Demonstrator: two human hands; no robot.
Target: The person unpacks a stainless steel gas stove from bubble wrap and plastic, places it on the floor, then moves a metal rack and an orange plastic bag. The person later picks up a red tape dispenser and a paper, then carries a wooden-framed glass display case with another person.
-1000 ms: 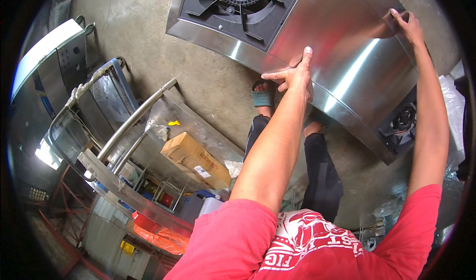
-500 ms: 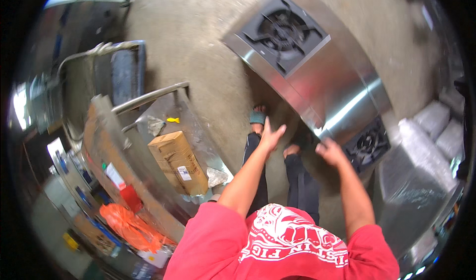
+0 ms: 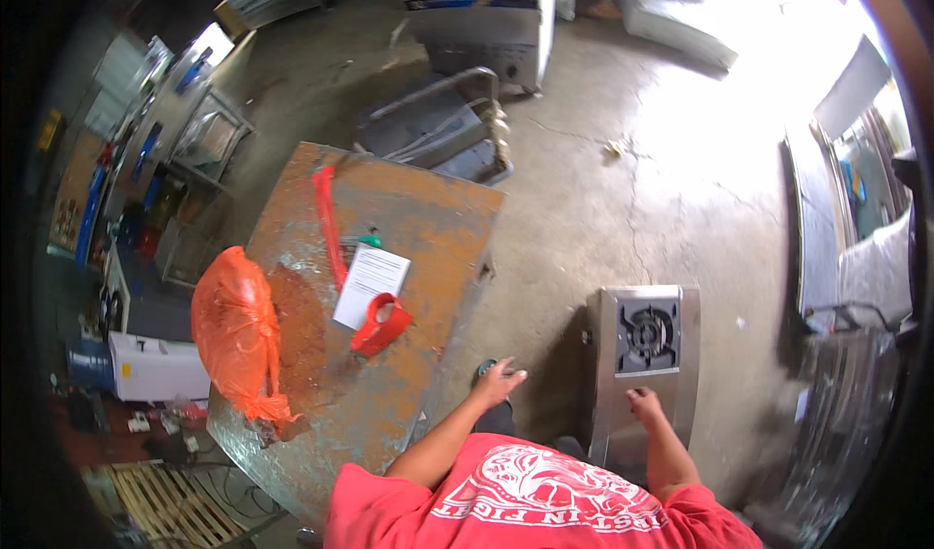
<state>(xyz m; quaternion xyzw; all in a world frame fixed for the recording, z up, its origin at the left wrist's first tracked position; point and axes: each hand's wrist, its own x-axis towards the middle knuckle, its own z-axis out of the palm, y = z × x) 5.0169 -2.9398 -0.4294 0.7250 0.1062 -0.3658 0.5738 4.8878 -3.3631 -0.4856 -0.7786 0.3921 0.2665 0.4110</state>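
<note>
My left hand (image 3: 498, 382) is held low in front of me, between the worn table and the gas stove. Its fingers are apart and nothing is in them. My right hand (image 3: 644, 406) is over the steel top of the long gas stove (image 3: 623, 423), just below its black burner (image 3: 646, 337). Its fingers are curled; whether anything is inside them is hidden, and I cannot tell if it touches the steel. On the table (image 3: 428, 247) lie a red tape roll (image 3: 381, 325), a white printed sheet (image 3: 373, 284), a red strip (image 3: 329, 228) and a knotted orange plastic bag (image 3: 238, 330).
Beyond the table stands a grey trolley (image 3: 438, 126) with a tubular handle, and behind it a tall steel cabinet (image 3: 477, 34). Wrapped goods (image 3: 842, 432) line the right side. A wooden pallet (image 3: 175, 505) and a white box (image 3: 161, 366) are at the lower left.
My view has swung round, so the stove now points away from me and the tabletop shows fully. The carton has left view. My left hand stays open and my right stays curled.
</note>
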